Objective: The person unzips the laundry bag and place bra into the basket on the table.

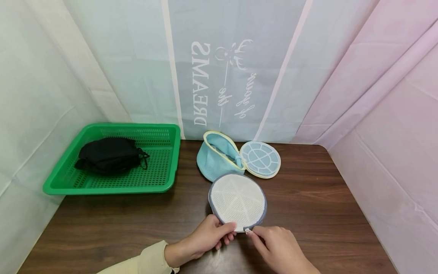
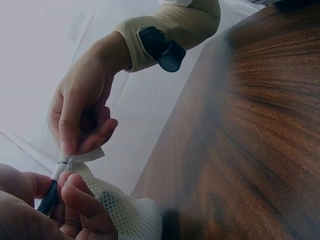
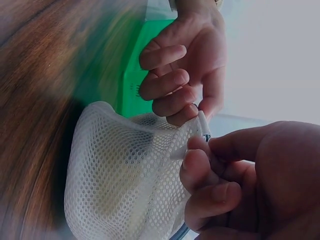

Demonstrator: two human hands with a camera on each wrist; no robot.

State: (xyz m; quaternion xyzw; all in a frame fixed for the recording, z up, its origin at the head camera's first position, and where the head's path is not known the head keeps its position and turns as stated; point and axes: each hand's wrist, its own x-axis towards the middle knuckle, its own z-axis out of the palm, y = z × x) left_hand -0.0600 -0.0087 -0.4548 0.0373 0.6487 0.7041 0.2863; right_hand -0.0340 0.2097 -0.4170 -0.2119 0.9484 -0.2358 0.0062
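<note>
A round white mesh laundry bag (image 1: 236,199) with grey-blue trim is held above the near middle of the table, its ribbed round lid facing up. My left hand (image 1: 205,236) pinches its near edge, thumb on top and fingers beneath. Just to the right, my right hand (image 1: 278,243) pinches the small zipper pull (image 1: 247,230) between thumb and forefinger. In the right wrist view the mesh side (image 3: 125,175) hangs below both hands. Behind it stands a light-blue mesh bag (image 1: 213,161) with yellow trim, its round lid (image 1: 261,159) folded open to the right.
At the back left sits a green plastic basket (image 1: 171,163) with a bundled black drawstring pouch (image 1: 109,154) inside. Fabric curtains (image 1: 137,68) enclose the back and both sides of the brown wooden table (image 1: 318,213).
</note>
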